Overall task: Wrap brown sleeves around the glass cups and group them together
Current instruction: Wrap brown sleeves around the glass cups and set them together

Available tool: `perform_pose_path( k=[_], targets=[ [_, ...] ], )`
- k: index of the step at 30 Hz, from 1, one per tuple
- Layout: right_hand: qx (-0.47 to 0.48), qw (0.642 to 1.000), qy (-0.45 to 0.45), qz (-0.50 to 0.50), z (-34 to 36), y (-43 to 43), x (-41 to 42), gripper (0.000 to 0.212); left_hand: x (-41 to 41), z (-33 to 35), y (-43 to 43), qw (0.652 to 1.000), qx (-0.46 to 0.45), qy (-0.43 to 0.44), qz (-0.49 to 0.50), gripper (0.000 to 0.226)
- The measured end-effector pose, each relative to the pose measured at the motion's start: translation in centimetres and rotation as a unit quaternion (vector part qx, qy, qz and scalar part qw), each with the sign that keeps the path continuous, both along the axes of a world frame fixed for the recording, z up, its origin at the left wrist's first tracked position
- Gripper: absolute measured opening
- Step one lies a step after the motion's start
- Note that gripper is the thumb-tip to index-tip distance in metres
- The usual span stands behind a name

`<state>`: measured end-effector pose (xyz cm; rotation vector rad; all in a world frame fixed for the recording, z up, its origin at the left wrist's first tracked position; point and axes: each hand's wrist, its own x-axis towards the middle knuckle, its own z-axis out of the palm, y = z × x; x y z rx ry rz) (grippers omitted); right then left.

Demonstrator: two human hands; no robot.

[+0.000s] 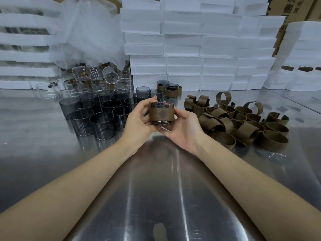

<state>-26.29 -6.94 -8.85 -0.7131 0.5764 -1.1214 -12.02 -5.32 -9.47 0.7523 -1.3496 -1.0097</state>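
Bare forearms reach in from the bottom edge over the shiny metal bench, meeting at one glass cup held just above it, dead centre; left hand has its fingers curled round the cup's left side and over the rim, right hand cradles the right side and the base, thumb pressed on the brown sleeve; so both sets of fingers are closed in snug on the cup, not spread wide; the sleeve sits round the cup's middle with a faint round logo facing the camera, smoky glass showing above and below it; cup is upright; to the left stands a bunch of bare smoked cups, with clear glasses behind them, a few tipped over; to the right a loose pile of sleeves, some curled open; a couple of finished sleeved cups stand further back, in front of stacked white foam boxes.
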Motion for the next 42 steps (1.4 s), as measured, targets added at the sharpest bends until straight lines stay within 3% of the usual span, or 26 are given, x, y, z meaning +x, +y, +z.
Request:
perform_pose_path(
  k=[4, 8, 11, 15, 16, 20, 22, 26, 29, 32, 34, 37, 42],
  targets=[
    [-0.043, 0.995, 0.058, -0.063, -0.2, 0.0, 0.3, 0.036, -0.1, 0.1, 0.1, 1.0, -0.009, -0.01, 0.007, 0.069],
    [-0.166, 0.954, 0.2, -0.148, -0.1, 0.3, 0.7, 0.058, -0.1, 0.2, 0.2, 1.0, -0.012, -0.013, 0.016, 0.067],
    [-0.214, 0.931, 0.252, -0.151, 0.0, 0.5, 0.8, 0.06, -0.1, 0.1, 0.1, 1.0, -0.01, -0.017, 0.023, 0.066],
    [-0.174, 0.954, 0.214, -0.121, -0.1, 0.5, 0.7, 0.031, 0.1, -0.4, -0.4, 0.999, 0.002, -0.024, 0.032, 0.07],
    [-0.189, 0.944, 0.245, -0.118, -0.3, 0.5, 0.8, 0.024, 0.1, -0.5, -0.5, 0.999, 0.009, -0.035, 0.03, 0.072],
    [-0.287, 0.789, 0.498, -0.219, -1.1, 0.4, 1.0, 0.039, 0.1, -0.8, -0.7, 0.994, 0.041, -0.097, 0.015, 0.074],
    [-0.308, 0.752, 0.524, -0.257, -1.2, 0.3, 1.0, 0.036, 0.0, -0.9, -0.7, 0.992, 0.048, -0.119, 0.008, 0.069],
    [-0.311, 0.718, 0.56, -0.272, -0.9, 0.3, 0.4, 0.035, 0.2, -1.0, -0.8, 0.987, 0.051, -0.15, 0.009, 0.065],
    [-0.319, 0.645, 0.63, -0.292, -0.6, 0.7, 0.4, 0.043, 0.3, -1.0, -1.0, 0.985, 0.042, -0.152, 0.071, 0.057],
    [-0.35, 0.582, 0.641, -0.357, 0.1, 1.3, 0.7, 0.021, 0.4, -0.9, -1.0, 0.984, 0.042, -0.115, 0.128, 0.047],
    [-0.332, 0.577, 0.662, -0.344, 0.3, 1.5, 0.8, 0.011, 0.4, -0.9, -1.1, 0.984, 0.043, -0.107, 0.137, 0.043],
    [-0.282, 0.559, 0.728, -0.277, -0.4, 1.0, 0.5, 0.014, 0.3, -1.1, -1.2, 0.983, 0.038, -0.124, 0.13, 0.045],
    [-0.27, 0.6, 0.737, -0.154, -1.4, -0.4, -0.3, 0.04, 0.4, -1.2, -1.2, 0.98, 0.029, -0.145, 0.133, 0.046]
  ],
)
